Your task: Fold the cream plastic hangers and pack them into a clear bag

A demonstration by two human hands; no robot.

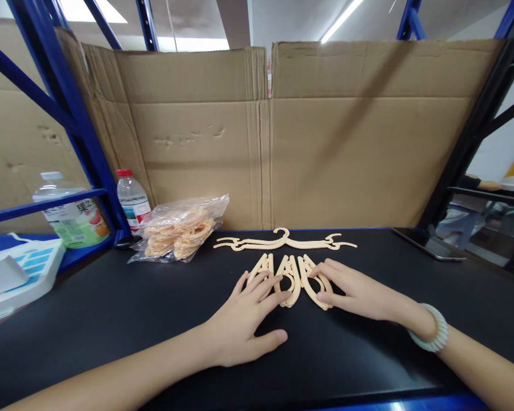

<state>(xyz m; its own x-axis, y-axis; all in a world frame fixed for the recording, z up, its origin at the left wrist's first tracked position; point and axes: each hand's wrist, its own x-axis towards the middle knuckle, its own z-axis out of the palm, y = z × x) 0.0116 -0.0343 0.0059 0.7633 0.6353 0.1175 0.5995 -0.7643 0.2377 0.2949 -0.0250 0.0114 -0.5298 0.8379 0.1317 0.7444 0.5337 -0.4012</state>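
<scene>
Three folded cream plastic hangers lie side by side on the black table (154, 319). My left hand (244, 325) is spread flat, its fingertips resting over the left folded hanger (269, 264) and reaching the edge of the middle folded hanger (297, 279). With thumb and fingers, my right hand (360, 288) grips the right folded hanger (310, 288). Behind them lies an unfolded cream hanger (306, 244), its hook pointing away from me and its arms stretched out to both sides. The left folded hanger is partly hidden by my fingers.
A clear plastic bag of cream hangers (180, 231) sits at the back left, beside a red-capped bottle (132, 200). A dark phone-like slab (428, 244) lies at the back right. Cardboard (368, 137) walls the back. Left stand a large bottle (75, 214) and a white device (34, 274).
</scene>
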